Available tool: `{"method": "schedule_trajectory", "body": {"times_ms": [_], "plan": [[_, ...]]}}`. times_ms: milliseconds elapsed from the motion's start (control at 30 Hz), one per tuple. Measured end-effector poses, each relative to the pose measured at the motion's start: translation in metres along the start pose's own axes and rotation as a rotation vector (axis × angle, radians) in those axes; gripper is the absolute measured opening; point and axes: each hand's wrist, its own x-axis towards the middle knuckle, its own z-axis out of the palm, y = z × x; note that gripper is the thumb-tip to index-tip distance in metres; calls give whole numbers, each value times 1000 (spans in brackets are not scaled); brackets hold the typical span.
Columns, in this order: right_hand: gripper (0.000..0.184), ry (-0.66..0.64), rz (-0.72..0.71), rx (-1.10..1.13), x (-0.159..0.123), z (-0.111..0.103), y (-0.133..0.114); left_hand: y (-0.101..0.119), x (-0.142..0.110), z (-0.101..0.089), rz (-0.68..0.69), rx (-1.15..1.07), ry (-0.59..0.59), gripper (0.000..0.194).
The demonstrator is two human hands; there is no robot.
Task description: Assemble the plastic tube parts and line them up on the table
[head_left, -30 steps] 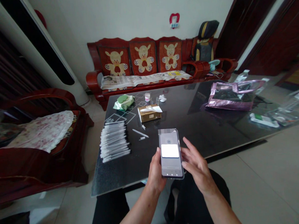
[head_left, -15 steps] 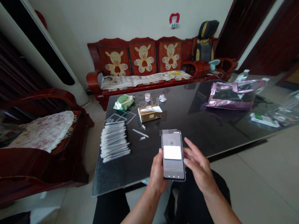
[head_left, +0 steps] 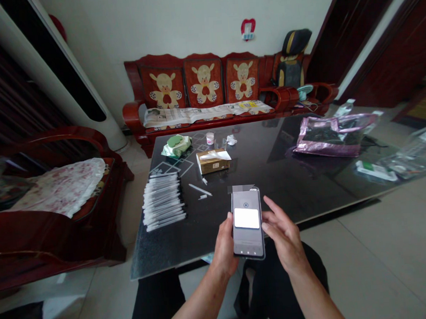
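A smartphone point(head_left: 247, 241) is held upright over the table's near edge, its lit screen showing a white box on grey. My left hand point(head_left: 224, 248) grips its left side, thumb along the edge and the other fingers hidden behind. At the right side, my right hand point(head_left: 283, 237) is curled against the phone's edge, with its index finger stretched out and the thumb close to the screen. Left of the phone, several white pens point(head_left: 163, 201) with black ends lie in a row. A single pen point(head_left: 200, 189) and two small white caps point(head_left: 203, 197) lie apart from them.
On the dark glass table point(head_left: 271, 175) stand a gold tissue box point(head_left: 214, 165), a green wipes pack point(head_left: 176, 146), a small white tub point(head_left: 210, 138) and crumpled tissue point(head_left: 231, 139). A pink-edged clear bag point(head_left: 331, 147) is at the right. A wooden sofa point(head_left: 138, 116) stands behind.
The phone and both hands have shifted slightly right and a little down, towards me. Faint text low on the screen has faded. The pens and other table items stay put.
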Motion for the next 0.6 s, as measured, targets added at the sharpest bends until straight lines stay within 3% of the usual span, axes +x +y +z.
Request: {"method": "schedule_trajectory", "body": {"times_ms": [600], "plan": [[65, 26, -2, -100, -1, 5, -4, -3, 0, -2, 6, 48, 6, 48]]}}
